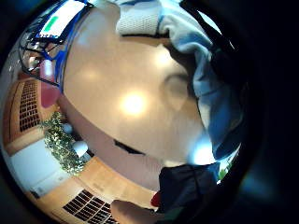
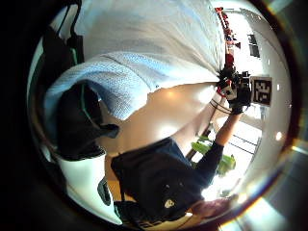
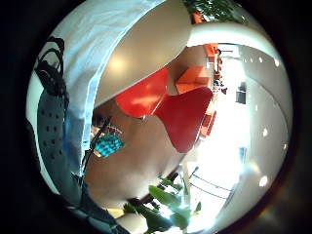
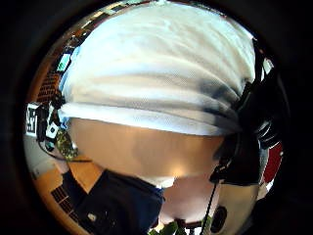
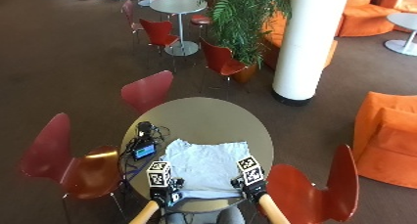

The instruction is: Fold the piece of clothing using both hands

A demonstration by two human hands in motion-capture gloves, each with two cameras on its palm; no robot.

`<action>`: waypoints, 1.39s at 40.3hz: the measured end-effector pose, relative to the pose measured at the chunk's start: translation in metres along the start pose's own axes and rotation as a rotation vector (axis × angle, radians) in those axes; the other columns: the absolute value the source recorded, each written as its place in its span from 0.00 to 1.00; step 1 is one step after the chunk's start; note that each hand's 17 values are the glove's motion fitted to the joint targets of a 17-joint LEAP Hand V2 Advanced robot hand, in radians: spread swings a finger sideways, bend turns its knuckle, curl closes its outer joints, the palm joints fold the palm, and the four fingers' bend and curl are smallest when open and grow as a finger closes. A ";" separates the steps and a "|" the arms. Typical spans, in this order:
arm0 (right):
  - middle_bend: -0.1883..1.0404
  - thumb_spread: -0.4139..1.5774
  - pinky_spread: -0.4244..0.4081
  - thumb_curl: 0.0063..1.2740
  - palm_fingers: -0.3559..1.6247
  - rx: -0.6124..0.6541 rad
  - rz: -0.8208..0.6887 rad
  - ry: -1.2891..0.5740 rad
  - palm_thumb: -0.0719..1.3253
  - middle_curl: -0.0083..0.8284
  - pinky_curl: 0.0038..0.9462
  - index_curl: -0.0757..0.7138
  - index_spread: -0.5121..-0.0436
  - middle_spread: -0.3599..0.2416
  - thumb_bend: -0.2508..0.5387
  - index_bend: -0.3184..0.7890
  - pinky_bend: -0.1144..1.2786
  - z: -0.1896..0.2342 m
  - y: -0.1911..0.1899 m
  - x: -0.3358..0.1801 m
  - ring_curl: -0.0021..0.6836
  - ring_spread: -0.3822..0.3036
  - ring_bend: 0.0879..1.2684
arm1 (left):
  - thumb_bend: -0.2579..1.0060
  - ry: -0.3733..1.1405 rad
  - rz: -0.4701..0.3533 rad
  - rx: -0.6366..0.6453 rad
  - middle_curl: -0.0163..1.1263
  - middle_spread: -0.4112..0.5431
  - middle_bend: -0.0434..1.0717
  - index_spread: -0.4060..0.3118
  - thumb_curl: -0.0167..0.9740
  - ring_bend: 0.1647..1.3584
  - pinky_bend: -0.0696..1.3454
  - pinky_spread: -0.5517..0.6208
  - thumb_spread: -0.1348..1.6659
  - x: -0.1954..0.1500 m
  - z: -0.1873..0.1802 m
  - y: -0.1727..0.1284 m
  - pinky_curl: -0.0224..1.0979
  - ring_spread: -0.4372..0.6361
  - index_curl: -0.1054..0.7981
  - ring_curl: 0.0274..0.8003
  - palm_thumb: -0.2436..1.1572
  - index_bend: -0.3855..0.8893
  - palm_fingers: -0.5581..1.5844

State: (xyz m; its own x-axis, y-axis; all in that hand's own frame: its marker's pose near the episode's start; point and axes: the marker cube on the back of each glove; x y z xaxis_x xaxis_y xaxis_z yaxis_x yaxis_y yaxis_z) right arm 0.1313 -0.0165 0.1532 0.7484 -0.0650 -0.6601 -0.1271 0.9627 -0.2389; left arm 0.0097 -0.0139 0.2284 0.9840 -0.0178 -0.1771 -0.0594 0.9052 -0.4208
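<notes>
A pale blue-white garment [image 5: 207, 168] lies spread on the near half of a round table [image 5: 202, 119]. My left hand [image 5: 166, 194] holds its near left corner and my right hand [image 5: 251, 187] its near right corner, both at the table's near edge. In the left thumb side palm view the cloth [image 2: 144, 57] stretches from my curled fingers [image 2: 79, 120] across to the right hand [image 2: 236, 91], with the tabletop under it. The right thumb side palm view shows the cloth [image 4: 156, 78] running to the left hand [image 4: 46, 125], which pinches it.
A small device with cables [image 5: 145, 148] sits on the table's left side, beside the garment. Red chairs [image 5: 147, 89] [image 5: 65, 160] [image 5: 319, 190] ring the table. A white pillar [image 5: 306, 43] and a large plant [image 5: 244, 18] stand beyond.
</notes>
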 end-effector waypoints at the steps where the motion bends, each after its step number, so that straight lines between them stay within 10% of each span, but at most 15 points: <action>1: 0.39 0.50 0.08 0.48 0.82 -0.017 -0.024 -0.017 0.77 0.57 0.39 0.58 0.47 0.18 0.28 0.43 0.47 0.001 0.005 0.001 0.62 0.14 0.35 | 0.23 0.023 0.022 -0.037 0.46 0.23 0.44 0.25 0.46 0.09 0.18 0.35 0.69 -0.001 0.000 0.006 0.32 0.25 0.65 0.36 0.70 0.55 0.73; 8: 0.41 0.44 0.07 0.51 0.83 -0.075 -0.123 -0.116 0.77 0.60 0.39 0.62 0.46 0.18 0.28 0.45 0.46 -0.024 0.049 0.012 0.64 0.15 0.36 | 0.22 0.143 0.157 -0.233 0.48 0.21 0.44 0.23 0.53 0.09 0.14 0.35 0.62 -0.001 -0.025 0.053 0.31 0.23 0.67 0.40 0.74 0.54 0.74; 14: 0.43 0.40 0.08 0.53 0.84 0.018 -0.103 -0.087 0.77 0.62 0.39 0.66 0.46 0.18 0.28 0.47 0.45 -0.094 0.062 0.026 0.65 0.15 0.35 | 0.20 0.066 0.192 -0.142 0.50 0.20 0.44 0.22 0.58 0.10 0.14 0.35 0.56 0.010 -0.084 0.075 0.30 0.21 0.69 0.43 0.77 0.54 0.75; 21: 0.44 0.37 0.08 0.55 0.84 0.070 0.031 0.000 0.77 0.63 0.39 0.69 0.45 0.19 0.28 0.48 0.45 -0.149 0.006 0.038 0.66 0.15 0.35 | 0.19 -0.103 0.018 0.067 0.51 0.19 0.43 0.21 0.63 0.10 0.15 0.35 0.53 0.010 -0.139 0.016 0.29 0.20 0.71 0.45 0.77 0.54 0.75; 33: 0.44 0.35 0.08 0.58 0.83 0.136 0.210 0.045 0.76 0.64 0.40 0.73 0.44 0.18 0.28 0.47 0.45 -0.132 -0.081 0.023 0.68 0.16 0.35 | 0.19 -0.084 -0.308 -0.073 0.55 0.17 0.45 0.20 0.68 0.07 0.13 0.37 0.52 -0.005 -0.121 -0.065 0.28 0.20 0.74 0.47 0.75 0.54 0.72; 44: 0.33 0.47 0.14 0.57 0.72 0.302 0.358 -0.138 0.74 0.60 0.41 0.68 0.47 0.21 0.28 0.38 0.47 -0.119 -0.080 0.032 0.66 0.18 0.30 | 0.16 -0.144 -0.281 0.266 0.49 0.22 0.23 0.30 0.53 0.16 0.21 0.41 0.66 -0.019 -0.132 -0.066 0.32 0.25 0.65 0.52 0.56 0.40 0.62; 56: 0.28 0.68 0.30 0.49 0.59 -0.129 0.567 -0.339 0.60 0.56 0.42 0.53 0.58 0.39 0.27 0.28 0.49 -0.062 -0.042 0.043 0.66 0.32 0.30 | 0.17 -0.053 -0.158 0.192 0.41 0.33 0.14 0.34 0.41 0.16 0.18 0.48 0.75 0.002 -0.083 -0.016 0.33 0.36 0.63 0.50 0.43 0.46 0.55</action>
State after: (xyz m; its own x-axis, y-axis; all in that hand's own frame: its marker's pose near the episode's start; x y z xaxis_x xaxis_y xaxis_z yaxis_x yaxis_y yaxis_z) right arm 0.1288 -0.0764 0.0907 0.7033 0.5473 -0.4537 -0.6216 0.7831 -0.0188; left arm -0.0018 -0.0640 0.1606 0.9862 -0.1481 -0.0737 0.1241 0.9572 -0.2616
